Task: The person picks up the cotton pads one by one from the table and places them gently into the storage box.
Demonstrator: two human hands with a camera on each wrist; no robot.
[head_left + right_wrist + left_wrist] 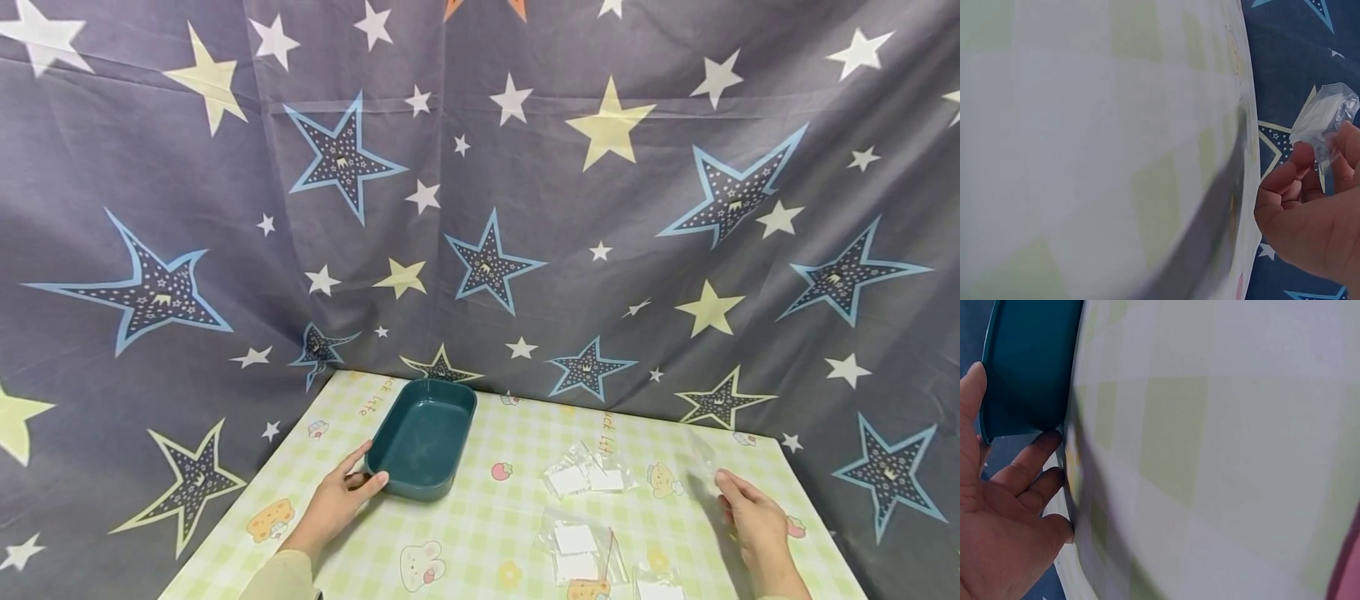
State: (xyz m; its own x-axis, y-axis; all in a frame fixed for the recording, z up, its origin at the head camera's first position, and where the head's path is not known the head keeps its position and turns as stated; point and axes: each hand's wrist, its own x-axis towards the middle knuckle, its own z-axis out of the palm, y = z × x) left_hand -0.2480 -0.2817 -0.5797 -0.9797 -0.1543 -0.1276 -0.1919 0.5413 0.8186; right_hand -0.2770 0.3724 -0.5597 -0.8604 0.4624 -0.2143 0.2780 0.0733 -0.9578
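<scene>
A dark teal rectangular dish [423, 433] stands at the table's back left. My left hand [341, 500] grips its near left corner; in the left wrist view a digit lies along the rim of the dish [1029, 369] and other fingers sit below it. On the right, my right hand [753, 517] pinches a small clear plastic bag [703, 457] above the table. The right wrist view shows a white piece inside that bag [1325, 115].
Clear bags with white square pieces lie right of centre: one group [588, 477] further back, another bag [577, 552] nearer, and one bag [660, 587] at the lower frame edge. A green checked cloth [480, 533] covers the table. A star-patterned curtain [525, 167] hangs behind.
</scene>
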